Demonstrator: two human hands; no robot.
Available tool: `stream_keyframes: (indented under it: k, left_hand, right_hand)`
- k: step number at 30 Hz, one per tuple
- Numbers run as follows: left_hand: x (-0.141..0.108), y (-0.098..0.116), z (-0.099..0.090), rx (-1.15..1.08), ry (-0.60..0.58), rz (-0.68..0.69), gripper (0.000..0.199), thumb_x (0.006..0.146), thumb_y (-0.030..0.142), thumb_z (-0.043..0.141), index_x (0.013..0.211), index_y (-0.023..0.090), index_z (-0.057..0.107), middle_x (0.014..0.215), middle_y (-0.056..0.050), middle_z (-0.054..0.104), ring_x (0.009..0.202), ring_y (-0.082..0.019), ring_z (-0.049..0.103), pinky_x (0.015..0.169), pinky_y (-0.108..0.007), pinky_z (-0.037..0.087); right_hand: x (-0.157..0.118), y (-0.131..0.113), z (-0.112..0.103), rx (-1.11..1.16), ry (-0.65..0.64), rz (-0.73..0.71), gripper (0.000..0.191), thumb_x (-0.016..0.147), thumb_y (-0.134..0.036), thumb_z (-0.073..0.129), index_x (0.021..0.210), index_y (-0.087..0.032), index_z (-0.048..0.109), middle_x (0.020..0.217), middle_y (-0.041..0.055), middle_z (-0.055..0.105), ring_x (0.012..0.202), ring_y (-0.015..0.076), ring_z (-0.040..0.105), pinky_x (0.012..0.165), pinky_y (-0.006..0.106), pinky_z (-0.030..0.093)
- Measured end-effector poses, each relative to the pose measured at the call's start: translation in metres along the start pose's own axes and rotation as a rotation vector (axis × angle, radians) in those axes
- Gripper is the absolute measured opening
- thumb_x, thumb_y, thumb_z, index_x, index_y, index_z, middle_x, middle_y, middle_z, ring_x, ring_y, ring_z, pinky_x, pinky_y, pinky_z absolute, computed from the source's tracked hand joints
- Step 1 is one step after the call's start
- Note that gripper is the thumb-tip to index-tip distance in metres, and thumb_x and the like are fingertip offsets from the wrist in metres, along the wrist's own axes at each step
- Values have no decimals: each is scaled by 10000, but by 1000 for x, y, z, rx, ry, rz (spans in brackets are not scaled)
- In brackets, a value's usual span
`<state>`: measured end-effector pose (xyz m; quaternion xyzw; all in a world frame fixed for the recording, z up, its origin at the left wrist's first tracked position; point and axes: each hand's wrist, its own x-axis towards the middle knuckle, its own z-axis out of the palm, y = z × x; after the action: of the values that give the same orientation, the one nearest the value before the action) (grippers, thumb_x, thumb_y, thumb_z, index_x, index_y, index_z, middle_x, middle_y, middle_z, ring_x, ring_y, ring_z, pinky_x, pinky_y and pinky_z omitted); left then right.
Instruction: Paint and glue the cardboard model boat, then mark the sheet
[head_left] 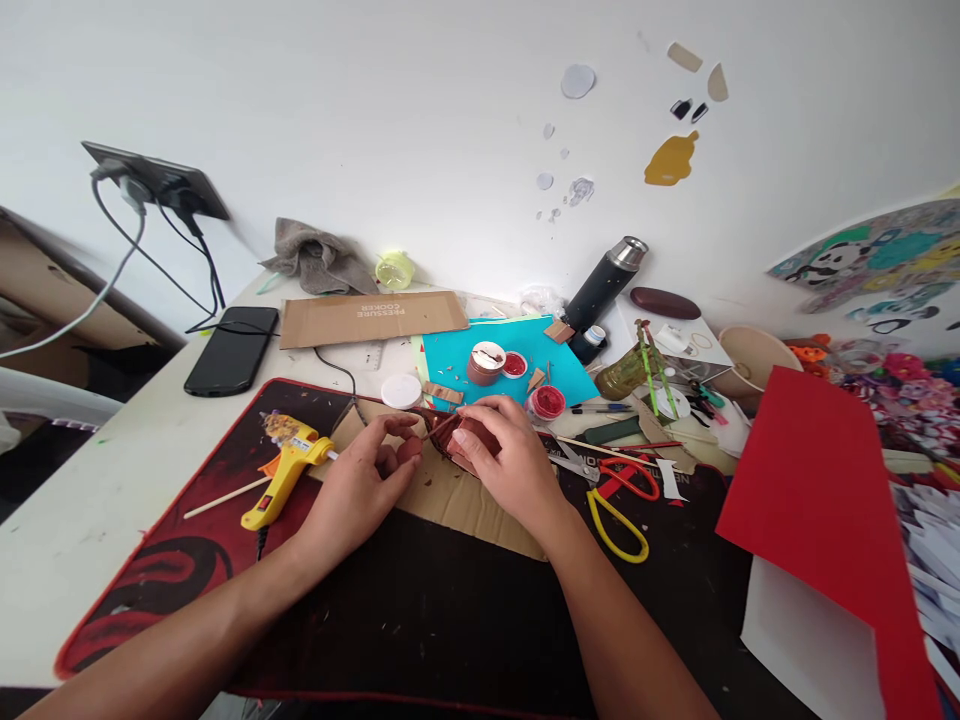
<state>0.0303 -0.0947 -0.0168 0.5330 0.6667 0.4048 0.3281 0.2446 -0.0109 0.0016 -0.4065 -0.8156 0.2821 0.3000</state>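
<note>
Over a piece of brown cardboard, my two hands work close together. My right hand is closed around a small reddish-brown object, mostly covered by the fingers. In the curled fingers of my left hand is a small reddish-brown piece; its kind is not clear. A thin brown strip spans the gap between the hands. Left of my left hand lies a yellow hot glue gun. Scissors with red and yellow handles rest right of my right hand.
Behind the hands, a blue sheet carries an open jar and a red paint pot. A black flask leans near the wall. A phone lies left; red card stands right. Black mat underneath.
</note>
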Motion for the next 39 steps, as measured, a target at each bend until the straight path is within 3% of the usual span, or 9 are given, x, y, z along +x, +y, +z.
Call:
stream_keyframes:
  k: [39]
  left_hand:
    - [0, 0, -1, 0, -1, 19, 413, 916, 491, 672, 1265, 271, 658, 1187, -39, 774, 618, -140, 641, 652, -331, 557]
  right_hand:
    - [-1, 0, 2, 10, 16, 4, 254, 1102, -342, 674, 1328, -284, 775, 1303, 121, 724, 1264, 323, 701, 1118, 539, 593]
